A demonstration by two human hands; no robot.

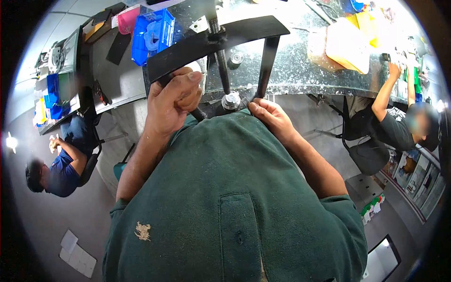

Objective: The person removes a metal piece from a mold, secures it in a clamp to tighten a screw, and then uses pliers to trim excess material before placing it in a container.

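A black metal screw press [265,66] stands at the bench edge right before me, its threaded spindle running down through a curved top bar. Beneath the spindle sits a shiny round metal piece [231,100]. My left hand [173,96] is closed around the press's left post, thumb on top. Low on the opposite side, my right hand [272,115] has its thumb and fingers closed at the foot of the right post; part of that grip is hidden. Farther back on the bench lies a small round metal part [236,58].
A blue bin [153,36] holding translucent pieces stands at back left, near a pink container [128,20]. A pale yellowish block-shaped container [346,46] is at back right. Seated co-workers are at left [63,164] and right [399,122]. White specks dot the dark bench [291,70].
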